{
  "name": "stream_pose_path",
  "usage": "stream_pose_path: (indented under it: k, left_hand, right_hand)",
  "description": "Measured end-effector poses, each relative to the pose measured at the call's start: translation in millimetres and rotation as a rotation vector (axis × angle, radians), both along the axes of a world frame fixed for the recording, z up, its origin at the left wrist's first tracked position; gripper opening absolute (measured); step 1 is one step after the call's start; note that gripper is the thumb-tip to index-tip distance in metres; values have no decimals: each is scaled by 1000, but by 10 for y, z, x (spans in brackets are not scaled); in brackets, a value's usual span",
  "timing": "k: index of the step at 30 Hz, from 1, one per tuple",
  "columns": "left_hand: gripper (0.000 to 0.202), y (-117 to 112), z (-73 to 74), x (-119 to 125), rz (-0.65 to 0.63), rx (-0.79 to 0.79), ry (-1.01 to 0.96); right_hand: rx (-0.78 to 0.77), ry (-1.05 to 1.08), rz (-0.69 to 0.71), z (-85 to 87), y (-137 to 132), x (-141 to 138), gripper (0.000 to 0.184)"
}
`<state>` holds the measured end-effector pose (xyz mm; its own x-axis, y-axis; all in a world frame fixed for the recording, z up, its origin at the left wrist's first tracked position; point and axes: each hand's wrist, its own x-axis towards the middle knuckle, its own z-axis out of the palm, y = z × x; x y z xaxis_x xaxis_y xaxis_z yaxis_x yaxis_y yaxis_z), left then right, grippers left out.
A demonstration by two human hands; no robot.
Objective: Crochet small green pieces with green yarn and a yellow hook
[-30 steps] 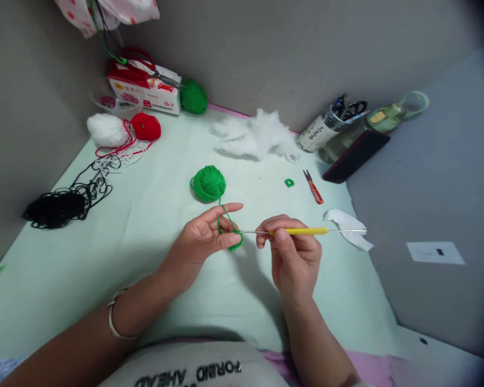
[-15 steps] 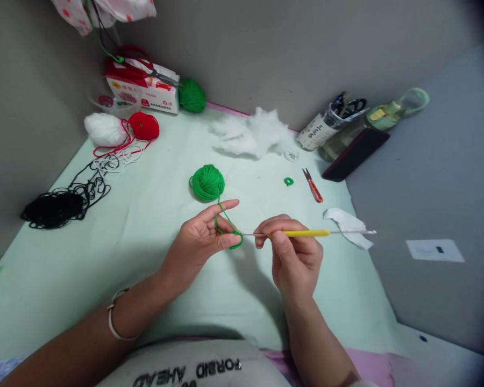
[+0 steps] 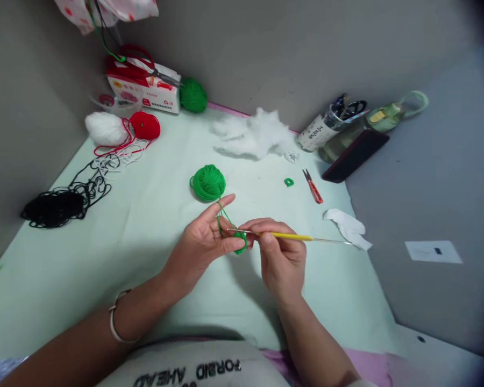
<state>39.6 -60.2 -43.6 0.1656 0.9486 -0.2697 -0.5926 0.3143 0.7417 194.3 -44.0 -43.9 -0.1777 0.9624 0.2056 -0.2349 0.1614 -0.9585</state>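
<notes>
My left hand (image 3: 204,242) pinches a small green crochet piece (image 3: 239,249) between thumb and fingers, its forefinger stretched out with green yarn looped over it. That strand runs up to a green yarn ball (image 3: 207,182) lying just beyond the hand. My right hand (image 3: 280,255) grips a crochet hook with a yellow handle (image 3: 286,236). The hook's metal tip reaches across to the yarn at my left fingers. Both hands meet above the pale green mat (image 3: 145,226).
On the mat lie red snips (image 3: 313,186), a small green ring (image 3: 289,182), white stuffing (image 3: 256,133), white tissue (image 3: 349,227), black tangled yarn (image 3: 56,206), red (image 3: 145,125) and white (image 3: 105,129) yarn balls, another green ball (image 3: 193,95), a red box (image 3: 145,88). A jar, bottle and phone (image 3: 355,155) stand at right.
My right hand has moved left toward my left hand, pushing the hook's tip into the yarn at the fingers. The left hand has stayed in place.
</notes>
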Motion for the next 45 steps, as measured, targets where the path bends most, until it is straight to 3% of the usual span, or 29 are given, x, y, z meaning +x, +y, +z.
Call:
stream_pose_path:
  k: [5, 10, 21, 31, 42, 45]
  left_hand:
    - [82, -4, -26, -16, 35, -13, 6]
    - [72, -3, -28, -14, 31, 10, 38]
    - [57, -12, -6, -25, 106, 84, 238]
    - [56, -3, -37, -42, 79, 85, 253]
    - [49, -74, -42, 7, 248, 223, 618]
    - [47, -62, -39, 21, 248, 178, 591]
  right_hand:
    - [-127, 91, -12, 32, 32, -9, 13]
    - [-128, 97, -2, 51, 53, 18, 15]
    - [217, -171, -114, 43, -23, 36, 18]
    - [271, -244, -139, 62, -46, 17, 17]
    - [501, -480, -17, 70, -30, 96, 27]
    - [656, -659, -61, 61, -54, 79, 33]
